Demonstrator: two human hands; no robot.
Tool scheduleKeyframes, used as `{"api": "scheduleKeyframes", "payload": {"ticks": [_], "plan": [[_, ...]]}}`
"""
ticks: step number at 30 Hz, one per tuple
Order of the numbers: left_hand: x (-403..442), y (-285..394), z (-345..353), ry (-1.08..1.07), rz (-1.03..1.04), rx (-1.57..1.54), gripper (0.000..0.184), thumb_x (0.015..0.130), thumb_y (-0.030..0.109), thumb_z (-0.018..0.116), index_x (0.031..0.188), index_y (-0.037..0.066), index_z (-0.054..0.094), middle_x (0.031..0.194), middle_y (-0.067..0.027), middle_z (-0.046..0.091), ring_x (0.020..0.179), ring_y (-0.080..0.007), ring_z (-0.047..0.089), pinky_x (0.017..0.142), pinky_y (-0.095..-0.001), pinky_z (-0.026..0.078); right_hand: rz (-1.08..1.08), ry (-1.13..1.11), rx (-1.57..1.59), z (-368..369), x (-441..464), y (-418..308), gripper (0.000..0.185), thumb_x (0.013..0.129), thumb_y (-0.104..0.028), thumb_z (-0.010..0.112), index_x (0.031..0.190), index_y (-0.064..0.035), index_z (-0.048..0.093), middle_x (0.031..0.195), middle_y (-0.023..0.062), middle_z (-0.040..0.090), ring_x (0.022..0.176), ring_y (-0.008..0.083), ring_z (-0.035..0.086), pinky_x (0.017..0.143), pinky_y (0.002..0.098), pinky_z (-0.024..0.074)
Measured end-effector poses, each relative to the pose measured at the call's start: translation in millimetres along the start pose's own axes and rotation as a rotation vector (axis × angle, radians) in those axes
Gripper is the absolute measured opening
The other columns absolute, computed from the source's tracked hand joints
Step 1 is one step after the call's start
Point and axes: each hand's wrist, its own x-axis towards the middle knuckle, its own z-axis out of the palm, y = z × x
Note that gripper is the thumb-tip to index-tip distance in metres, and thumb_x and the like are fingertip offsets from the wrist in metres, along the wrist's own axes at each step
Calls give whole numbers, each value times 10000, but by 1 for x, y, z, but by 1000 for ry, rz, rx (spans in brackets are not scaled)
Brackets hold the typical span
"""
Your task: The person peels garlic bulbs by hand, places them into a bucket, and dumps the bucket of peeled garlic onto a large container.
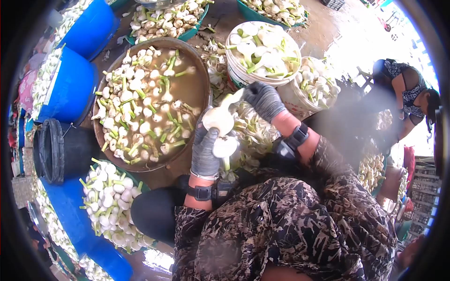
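Observation:
My left hand, in a grey glove, is closed around garlic. A large white garlic bulb rests at its fingertips, and a second bulb with a short green stem sits just below. Also gloved, my right hand has its fingers pinched at the end of a pale strip of garlic skin that rises from the upper bulb. Beneath both hands lies a heap of loose peelings.
To the left stands a wide round tub of murky water with floating garlic. Garlic fills a white bucket ahead and a second bucket beside it. Blue tubs and a black bucket line the far left. Another person bends at the right.

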Motion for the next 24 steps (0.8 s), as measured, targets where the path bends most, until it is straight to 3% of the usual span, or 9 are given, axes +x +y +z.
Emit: {"api": "scheduleKeyframes", "payload": {"ticks": [3,5,6,8,10,12,14,20,24], "plan": [[4,0,-11,-61,-124,-318,633,879,289,632,1423,166,333,1022,-192,596,792,-299,644,581,-461,594,129,-22,-252,-14,9,3,202,870,-193,604,923,-11,673,755,183,655,720,353,639,705,399,508],[4,-1,-14,-65,-141,-359,602,857,303,649,1366,122,383,1027,-177,599,812,-287,643,619,-422,590,-416,259,-10,-17,-1,-4,242,872,-209,630,1026,-25,659,863,188,670,767,369,642,745,406,513],[4,1,-13,-81,-159,-395,580,835,318,667,1309,79,432,1031,-162,603,831,-274,642,656,-383,586,-415,258,-10,-22,-6,-17,242,872,-209,630,1026,-25,659,863,188,670,767,369,642,745,406,513],[6,2,-12,-108,-182,-428,567,813,332,684,1252,36,482,1035,-147,606,851,-261,641,694,-343,582,-511,-232,171,-32,-20,-42,301,870,-236,654,1105,-48,638,955,193,666,815,364,646,769,403,515],[6,0,-12,-279,-305,-475,571,834,371,673,1261,46,477,1050,-118,610,869,-235,639,720,-326,575,-451,-386,98,-32,-28,-49,287,875,-239,650,1109,-73,647,952,178,672,826,349,651,762,388,520],[5,-2,-6,-96,-280,-463,571,851,391,677,1261,48,478,1049,-76,606,877,-187,627,745,-291,551,-404,-374,149,-26,-31,-46,273,870,-235,654,1091,-75,651,912,167,677,815,332,659,732,376,526],[1,4,-2,-76,-64,221,568,863,403,677,1264,52,479,1048,-38,593,890,-142,600,762,-268,522,-357,-343,101,-23,-35,-42,280,861,-251,662,1078,-75,652,875,146,683,795,333,659,715,381,530],[5,-11,-11,-162,-96,516,645,794,203,734,1313,40,387,1110,-99,558,980,-176,570,855,-326,493,-432,-141,-189,-12,-44,-39,139,798,-189,661,842,-61,625,740,160,645,688,359,629,626,432,507],[10,-9,2,-264,208,836,720,761,127,728,1360,42,336,1188,-117,535,1070,-211,540,930,-336,459,-270,-130,11,-4,-37,-29,131,801,-189,634,872,-79,619,705,152,623,660,364,610,613,462,491]]}}
